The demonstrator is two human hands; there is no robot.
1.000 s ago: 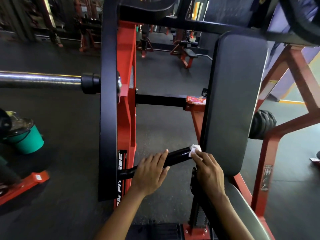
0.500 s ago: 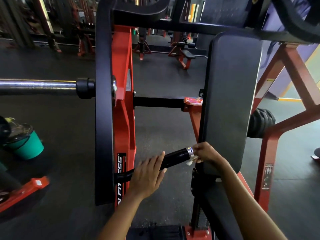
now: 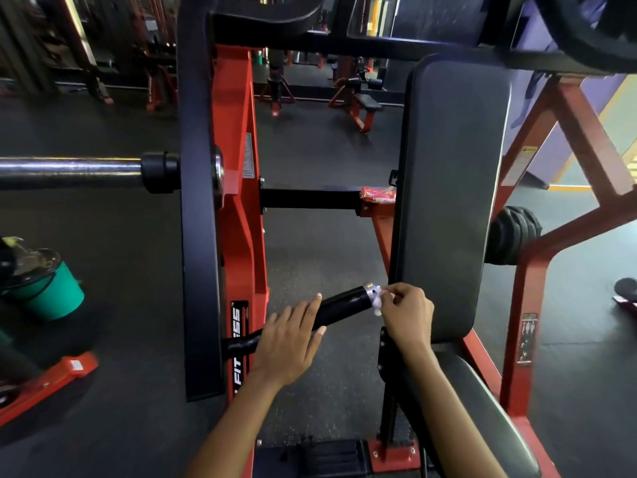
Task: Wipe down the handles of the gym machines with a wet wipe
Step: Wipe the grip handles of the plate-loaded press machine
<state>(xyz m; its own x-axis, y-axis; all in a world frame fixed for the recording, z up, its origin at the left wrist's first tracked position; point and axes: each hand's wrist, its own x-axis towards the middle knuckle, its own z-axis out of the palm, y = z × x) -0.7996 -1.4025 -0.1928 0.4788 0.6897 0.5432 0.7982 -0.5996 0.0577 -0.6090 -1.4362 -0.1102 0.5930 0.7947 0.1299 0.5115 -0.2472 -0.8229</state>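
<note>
The right hand (image 3: 406, 313) pinched the wet wipe (image 3: 378, 301) against the handle (image 3: 341, 307) tip; the left hand (image 3: 287, 339) lay spread across its middle.

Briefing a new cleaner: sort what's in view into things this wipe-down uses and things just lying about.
In use:
- wet wipe, pinched by the right hand
- black handle, with the left hand resting on it

Lying about:
- green bucket
- red packet on the frame
- back pad
- weight plates

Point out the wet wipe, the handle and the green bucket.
wet wipe (image 3: 377, 302), head view, crumpled white middle.
handle (image 3: 344, 307), head view, black sleeve near its tip.
green bucket (image 3: 57, 293), head view, outer wall.
</note>
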